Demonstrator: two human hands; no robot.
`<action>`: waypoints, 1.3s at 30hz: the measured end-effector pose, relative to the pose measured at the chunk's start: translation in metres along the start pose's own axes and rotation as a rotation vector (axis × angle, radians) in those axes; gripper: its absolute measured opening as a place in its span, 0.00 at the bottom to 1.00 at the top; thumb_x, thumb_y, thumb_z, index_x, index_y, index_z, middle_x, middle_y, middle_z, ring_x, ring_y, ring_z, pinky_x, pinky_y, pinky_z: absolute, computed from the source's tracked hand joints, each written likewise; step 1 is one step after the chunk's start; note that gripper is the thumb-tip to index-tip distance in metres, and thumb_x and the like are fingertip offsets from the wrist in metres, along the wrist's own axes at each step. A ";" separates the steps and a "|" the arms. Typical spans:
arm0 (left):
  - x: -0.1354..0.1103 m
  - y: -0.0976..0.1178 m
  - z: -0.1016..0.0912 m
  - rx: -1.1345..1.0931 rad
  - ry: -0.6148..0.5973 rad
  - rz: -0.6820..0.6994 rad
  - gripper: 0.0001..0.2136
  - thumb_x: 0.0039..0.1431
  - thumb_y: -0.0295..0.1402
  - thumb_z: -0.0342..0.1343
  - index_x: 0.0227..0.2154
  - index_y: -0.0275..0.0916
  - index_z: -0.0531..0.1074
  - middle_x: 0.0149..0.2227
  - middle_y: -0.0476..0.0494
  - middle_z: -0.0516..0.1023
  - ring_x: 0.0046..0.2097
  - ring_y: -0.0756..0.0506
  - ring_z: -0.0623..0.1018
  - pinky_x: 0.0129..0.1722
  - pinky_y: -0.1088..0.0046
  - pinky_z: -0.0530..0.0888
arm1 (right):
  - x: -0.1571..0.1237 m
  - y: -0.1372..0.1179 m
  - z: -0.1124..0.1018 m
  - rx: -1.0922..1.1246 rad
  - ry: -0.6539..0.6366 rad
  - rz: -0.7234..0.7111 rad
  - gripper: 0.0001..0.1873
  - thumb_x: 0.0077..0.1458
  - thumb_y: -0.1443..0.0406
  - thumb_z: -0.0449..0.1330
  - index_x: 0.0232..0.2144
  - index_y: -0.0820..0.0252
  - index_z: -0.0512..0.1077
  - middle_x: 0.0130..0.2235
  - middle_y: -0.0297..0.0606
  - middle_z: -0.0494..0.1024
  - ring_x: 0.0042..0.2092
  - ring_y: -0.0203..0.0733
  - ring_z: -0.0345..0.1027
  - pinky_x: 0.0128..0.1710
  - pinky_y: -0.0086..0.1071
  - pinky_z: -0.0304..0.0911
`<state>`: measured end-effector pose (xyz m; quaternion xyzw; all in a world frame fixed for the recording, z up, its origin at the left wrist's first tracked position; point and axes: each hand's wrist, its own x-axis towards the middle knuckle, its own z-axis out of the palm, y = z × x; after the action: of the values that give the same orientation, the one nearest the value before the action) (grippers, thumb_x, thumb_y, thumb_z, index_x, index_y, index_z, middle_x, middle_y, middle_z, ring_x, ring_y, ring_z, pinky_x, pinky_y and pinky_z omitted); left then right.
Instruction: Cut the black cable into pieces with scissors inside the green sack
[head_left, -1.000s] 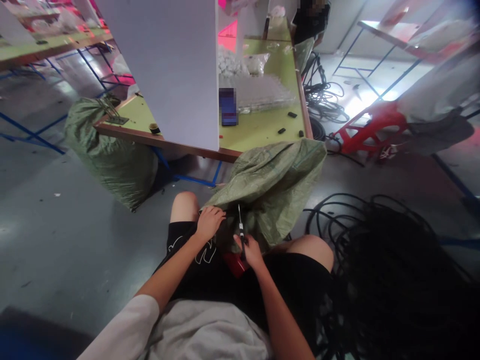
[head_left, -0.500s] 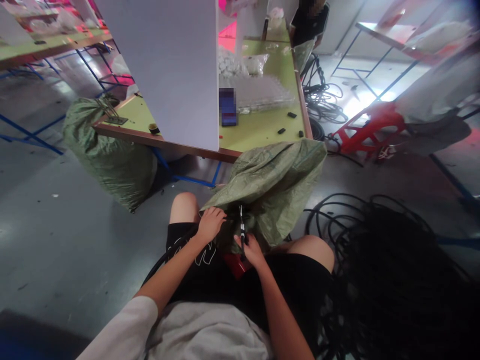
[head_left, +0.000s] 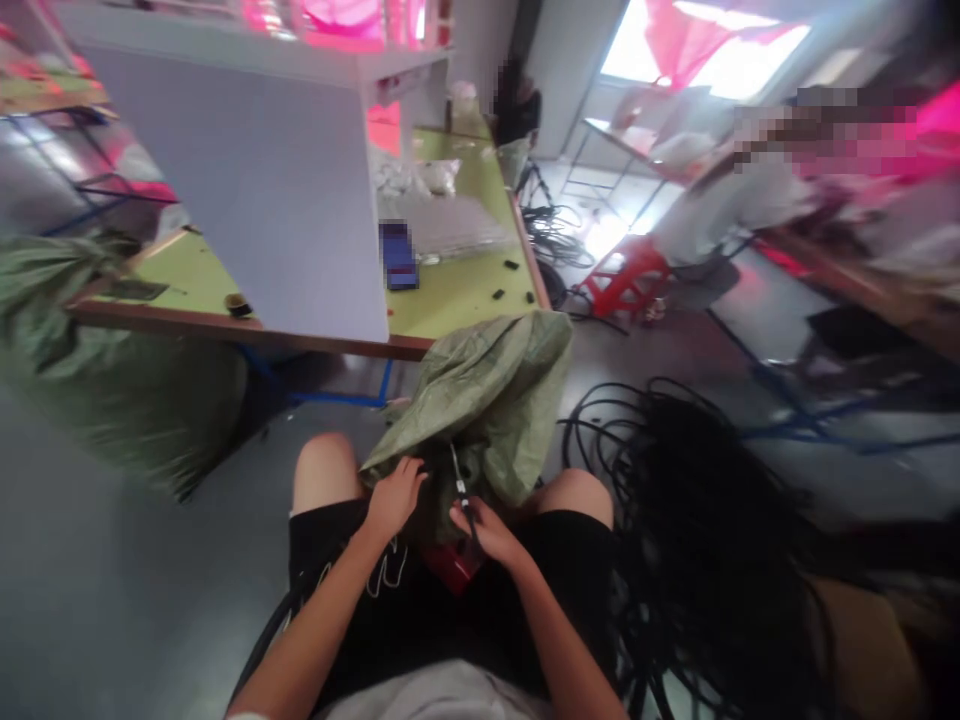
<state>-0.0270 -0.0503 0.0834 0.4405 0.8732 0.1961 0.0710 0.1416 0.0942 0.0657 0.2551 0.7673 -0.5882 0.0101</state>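
Observation:
My right hand (head_left: 484,528) is closed round the end of a black cable (head_left: 471,512), in front of an olive-green woven sack (head_left: 499,380). Past the fingers, the cable has a white band and pale, thin wire ends pointing away from me. My left hand (head_left: 397,495) rests at the sack's left edge with its fingers curled; what they hold is hidden. Another stretch of black cable (head_left: 274,625) runs beside my left forearm. Under my right hand a red object (head_left: 454,568) lies on my lap, its kind unclear.
A yellow-green table (head_left: 465,315) stands ahead with a white upright panel (head_left: 277,200), a phone (head_left: 399,258) and small black pieces (head_left: 511,265). Black cable coils (head_left: 697,480) heap at right. A full sack (head_left: 127,400) stands left. A person (head_left: 750,195) sits at right by a red stool (head_left: 626,278).
My view has tilted up and turned right, so the table and sack appear further left. Both hands keep nearly the same places at the sack, the cable end still in my right hand.

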 end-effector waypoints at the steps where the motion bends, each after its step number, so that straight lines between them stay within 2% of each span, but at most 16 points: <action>1: 0.001 -0.004 0.001 -0.025 0.008 0.012 0.13 0.68 0.36 0.42 0.49 0.40 0.66 0.47 0.40 0.74 0.39 0.42 0.78 0.32 0.70 0.73 | 0.001 -0.003 -0.002 -0.028 0.000 0.002 0.23 0.53 0.47 0.58 0.38 0.61 0.73 0.37 0.40 0.77 0.37 0.44 0.71 0.39 0.36 0.67; 4: 0.007 -0.020 0.005 -0.115 0.027 0.008 0.13 0.67 0.39 0.44 0.47 0.41 0.66 0.45 0.40 0.75 0.42 0.41 0.78 0.41 0.66 0.74 | 0.005 -0.005 -0.001 -0.184 0.041 0.028 0.23 0.49 0.46 0.61 0.35 0.60 0.73 0.35 0.37 0.76 0.36 0.43 0.69 0.39 0.35 0.65; 7: 0.012 -0.028 0.013 -0.209 -0.005 0.043 0.12 0.65 0.41 0.46 0.42 0.41 0.68 0.41 0.42 0.77 0.42 0.41 0.78 0.45 0.63 0.74 | 0.008 0.001 0.006 -0.323 0.127 0.064 0.25 0.47 0.45 0.61 0.36 0.59 0.73 0.36 0.37 0.75 0.38 0.45 0.69 0.41 0.36 0.63; 10: 0.015 -0.026 0.019 -0.264 -0.038 0.082 0.10 0.63 0.40 0.49 0.40 0.40 0.69 0.39 0.42 0.78 0.41 0.41 0.79 0.44 0.62 0.74 | 0.012 0.002 0.015 -0.331 0.148 0.029 0.25 0.50 0.44 0.58 0.33 0.60 0.74 0.33 0.38 0.76 0.35 0.43 0.69 0.36 0.32 0.63; 12: 0.017 -0.024 0.018 -0.266 -0.024 0.070 0.10 0.63 0.38 0.50 0.42 0.39 0.69 0.41 0.41 0.78 0.42 0.40 0.79 0.44 0.62 0.74 | 0.014 -0.003 0.020 -0.324 0.150 0.007 0.26 0.52 0.44 0.56 0.27 0.61 0.74 0.27 0.38 0.76 0.30 0.41 0.69 0.31 0.30 0.61; 14: 0.020 -0.022 0.013 -0.252 -0.009 0.053 0.11 0.63 0.36 0.50 0.43 0.37 0.70 0.42 0.39 0.78 0.43 0.40 0.78 0.45 0.61 0.74 | 0.015 -0.010 0.024 -0.324 0.167 0.038 0.28 0.53 0.43 0.55 0.21 0.62 0.73 0.21 0.38 0.73 0.26 0.40 0.67 0.28 0.29 0.59; 16: 0.021 -0.022 0.007 -0.240 -0.016 0.041 0.12 0.63 0.35 0.49 0.44 0.36 0.71 0.43 0.38 0.78 0.44 0.39 0.78 0.47 0.61 0.73 | 0.015 -0.017 0.029 -0.335 0.217 0.105 0.28 0.52 0.43 0.56 0.19 0.61 0.72 0.20 0.38 0.72 0.25 0.40 0.66 0.27 0.29 0.58; 18: 0.020 -0.022 0.001 -0.226 -0.036 0.015 0.13 0.64 0.35 0.48 0.46 0.36 0.72 0.44 0.38 0.78 0.45 0.40 0.78 0.48 0.62 0.73 | 0.014 -0.019 0.032 -0.349 0.292 0.132 0.26 0.50 0.44 0.58 0.22 0.60 0.74 0.24 0.39 0.74 0.29 0.41 0.68 0.30 0.29 0.60; 21: 0.012 -0.018 -0.003 -0.194 -0.081 0.014 0.14 0.66 0.36 0.47 0.48 0.37 0.72 0.46 0.38 0.78 0.47 0.41 0.78 0.48 0.64 0.73 | 0.009 -0.013 0.035 -0.312 0.376 0.080 0.22 0.47 0.47 0.62 0.31 0.61 0.75 0.36 0.42 0.75 0.38 0.44 0.70 0.38 0.32 0.63; 23: 0.004 -0.013 -0.003 -0.172 -0.112 0.047 0.15 0.66 0.36 0.46 0.50 0.38 0.72 0.47 0.39 0.78 0.47 0.42 0.77 0.47 0.66 0.73 | 0.006 -0.003 0.034 -0.253 0.365 0.025 0.23 0.47 0.49 0.62 0.35 0.62 0.75 0.40 0.44 0.74 0.41 0.45 0.69 0.42 0.34 0.64; 25: -0.003 -0.011 -0.003 -0.139 -0.139 0.082 0.16 0.67 0.37 0.44 0.51 0.40 0.71 0.47 0.41 0.77 0.46 0.43 0.77 0.46 0.68 0.73 | 0.004 0.008 0.032 -0.231 0.311 -0.019 0.23 0.46 0.49 0.62 0.35 0.63 0.75 0.39 0.44 0.75 0.40 0.44 0.69 0.42 0.33 0.64; 29: -0.017 -0.010 -0.012 -0.042 -0.192 0.138 0.16 0.67 0.39 0.43 0.51 0.43 0.71 0.45 0.43 0.77 0.44 0.45 0.77 0.45 0.71 0.73 | 0.007 0.019 0.022 -0.247 0.230 -0.006 0.23 0.48 0.47 0.59 0.25 0.63 0.74 0.26 0.40 0.74 0.29 0.41 0.67 0.32 0.31 0.61; 32: -0.027 -0.003 -0.021 0.004 -0.204 0.163 0.15 0.67 0.39 0.45 0.51 0.46 0.70 0.44 0.45 0.76 0.44 0.46 0.76 0.44 0.72 0.72 | 0.009 0.015 0.015 -0.162 0.220 0.036 0.27 0.50 0.43 0.55 0.23 0.63 0.72 0.19 0.37 0.70 0.24 0.39 0.64 0.26 0.30 0.58; 35: -0.031 0.006 -0.025 0.003 -0.145 0.134 0.12 0.63 0.38 0.51 0.49 0.46 0.71 0.44 0.46 0.75 0.47 0.45 0.75 0.45 0.72 0.71 | 0.006 0.011 0.013 0.009 0.219 0.104 0.31 0.47 0.40 0.55 0.26 0.64 0.72 0.19 0.37 0.71 0.22 0.40 0.64 0.23 0.30 0.57; 39: -0.028 0.002 -0.022 -0.113 0.051 -0.009 0.11 0.59 0.32 0.57 0.45 0.41 0.71 0.44 0.44 0.72 0.48 0.45 0.72 0.49 0.70 0.69 | 0.005 0.014 0.013 0.067 0.153 0.195 0.34 0.44 0.37 0.56 0.28 0.65 0.73 0.20 0.40 0.73 0.22 0.43 0.67 0.22 0.31 0.59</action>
<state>-0.0154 -0.0773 0.1033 0.4268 0.8643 0.2557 0.0744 0.1390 0.0870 0.0478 0.3726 0.7174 -0.5887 0.0001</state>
